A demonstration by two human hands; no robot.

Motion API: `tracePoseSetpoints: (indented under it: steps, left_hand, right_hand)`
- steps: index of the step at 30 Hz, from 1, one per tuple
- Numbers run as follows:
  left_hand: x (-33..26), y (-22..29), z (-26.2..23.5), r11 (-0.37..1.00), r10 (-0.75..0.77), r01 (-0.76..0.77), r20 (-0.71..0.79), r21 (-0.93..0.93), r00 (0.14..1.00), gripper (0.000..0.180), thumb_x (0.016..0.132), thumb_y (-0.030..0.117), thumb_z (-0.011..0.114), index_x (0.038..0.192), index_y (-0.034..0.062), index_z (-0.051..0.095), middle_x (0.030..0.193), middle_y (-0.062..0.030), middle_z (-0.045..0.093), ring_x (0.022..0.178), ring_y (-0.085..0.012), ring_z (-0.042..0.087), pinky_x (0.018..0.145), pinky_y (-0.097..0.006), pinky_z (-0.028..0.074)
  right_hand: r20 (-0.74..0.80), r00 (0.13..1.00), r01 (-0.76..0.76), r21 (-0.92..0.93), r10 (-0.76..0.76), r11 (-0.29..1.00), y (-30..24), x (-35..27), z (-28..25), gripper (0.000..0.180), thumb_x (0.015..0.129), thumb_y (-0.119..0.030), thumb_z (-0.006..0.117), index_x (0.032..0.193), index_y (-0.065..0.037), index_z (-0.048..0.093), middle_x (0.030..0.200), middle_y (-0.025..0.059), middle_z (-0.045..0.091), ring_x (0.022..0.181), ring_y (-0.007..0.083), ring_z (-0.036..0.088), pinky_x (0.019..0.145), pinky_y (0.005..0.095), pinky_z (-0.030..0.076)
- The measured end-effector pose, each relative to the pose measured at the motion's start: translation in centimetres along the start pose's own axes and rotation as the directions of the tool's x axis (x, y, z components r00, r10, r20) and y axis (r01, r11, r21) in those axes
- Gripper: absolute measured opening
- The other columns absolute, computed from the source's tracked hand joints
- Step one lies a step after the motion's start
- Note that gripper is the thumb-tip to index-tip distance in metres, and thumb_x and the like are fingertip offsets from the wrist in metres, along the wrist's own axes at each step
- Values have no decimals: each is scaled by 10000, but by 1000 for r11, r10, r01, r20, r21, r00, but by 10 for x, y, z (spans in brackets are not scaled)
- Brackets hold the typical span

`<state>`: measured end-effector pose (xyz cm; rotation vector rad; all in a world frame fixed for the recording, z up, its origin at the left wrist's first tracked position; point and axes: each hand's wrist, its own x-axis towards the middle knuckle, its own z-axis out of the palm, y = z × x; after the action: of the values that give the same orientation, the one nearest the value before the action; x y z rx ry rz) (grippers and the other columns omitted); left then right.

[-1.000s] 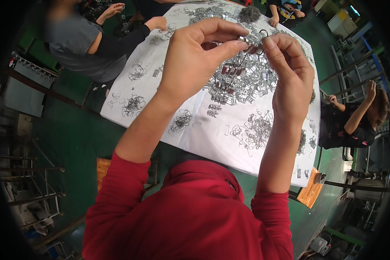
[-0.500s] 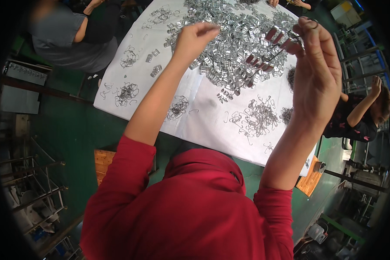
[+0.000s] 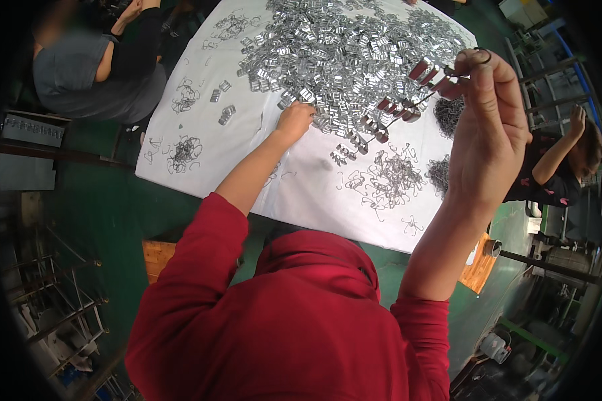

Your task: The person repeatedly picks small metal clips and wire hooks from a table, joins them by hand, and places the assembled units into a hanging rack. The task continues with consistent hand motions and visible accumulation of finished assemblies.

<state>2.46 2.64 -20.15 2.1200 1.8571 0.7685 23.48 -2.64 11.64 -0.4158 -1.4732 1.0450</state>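
Your right hand (image 3: 491, 127) is pinching the top of a dark wire (image 3: 489, 55) between thumb and fingers. A string of shiny metal clips (image 3: 388, 105) is hanging from it, slanting down to the left. The fingertips of your left hand (image 3: 294, 121) are touching the near edge of a big pile of silver clips (image 3: 334, 53); I cannot tell if they are gripping one. The pile is lying on a white table (image 3: 308, 194). A messy heap of thin hooks (image 3: 389, 180) is sitting closer to you. Past the table's left edge, a person (image 3: 70, 73) is wearing grey.
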Motion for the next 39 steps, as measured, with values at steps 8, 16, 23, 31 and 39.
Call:
tracePoseSetpoints:
  steps: [8, 16, 23, 31, 39]
  left_hand:
    - [37, 89, -112, 101, -325, 293, 247, -951, 913, 276, 813, 118, 604, 1018, -55, 538, 858, -120, 609, 786, -182, 628, 623, -233, 533]
    - [26, 193, -228, -7, -78, -87, -87, -996, 993, 159, 807, 123, 636, 917, 10, 612, 890, -41, 631, 843, -100, 584, 739, -245, 479]
    - [14, 203, -237, -25, -46, -164, -163, -986, 986, 166, 822, 70, 604, 975, 4, 602, 928, -79, 630, 869, -135, 589, 774, -322, 482]
    - [15, 209, -244, 13, -14, -236, -236, -972, 972, 169, 802, 87, 631, 947, -1, 633, 863, -49, 640, 809, -86, 571, 731, -233, 444]
    - [17, 199, -266, 55, 191, -291, -276, -955, 942, 204, 809, 141, 646, 976, 25, 625, 863, -22, 642, 772, -64, 573, 711, -192, 434]
  right_hand:
    - [-160, 980, -113, 38, 117, 993, 1, -9, 11, 156, 829, -101, 613, 910, 31, 593, 822, 39, 592, 703, 85, 518, 644, 201, 413]
    - [-247, 957, -162, -25, 151, 986, 0, -11, 20, 131, 816, -121, 626, 850, 4, 611, 767, 7, 580, 660, 68, 489, 628, 197, 399]
    - [-290, 946, -158, -21, 145, 987, 7, -13, 24, 137, 814, -125, 629, 859, 4, 612, 766, 9, 585, 682, 66, 491, 645, 193, 395]
    - [-192, 955, -212, 99, 228, 972, 11, -10, 24, 135, 826, -92, 604, 903, 18, 600, 830, 45, 604, 764, 97, 522, 713, 228, 395]
    - [-102, 983, -161, -51, 155, 986, 34, -15, 7, 274, 831, -207, 606, 1041, -32, 600, 901, 34, 617, 812, 106, 527, 798, 241, 352]
